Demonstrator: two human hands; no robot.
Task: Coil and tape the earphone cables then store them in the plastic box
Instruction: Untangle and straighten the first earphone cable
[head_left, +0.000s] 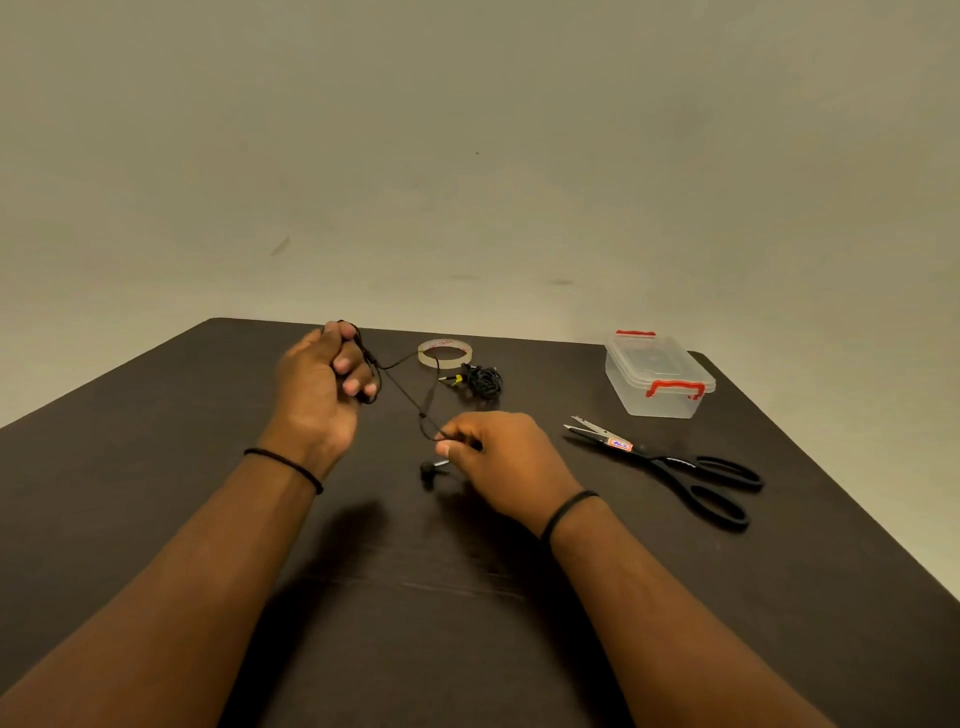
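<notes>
A dark surface (467, 597) fills the lower frame. The lidded plastic box (657, 376) sits right of centre. The left hand (322, 384) clenches coiled thin black earphone cable (402, 389) at centre; the right hand (498, 457) pinches its loose end.

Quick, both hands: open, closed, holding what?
Left hand: closed, fingers curled round loops of the black earphone cable.
Right hand: closed, pinching the same cable near its loose end.

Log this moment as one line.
left hand: coiling earphone cable | right hand: pinching cable | plastic box: closed | tape roll: untouched
</notes>
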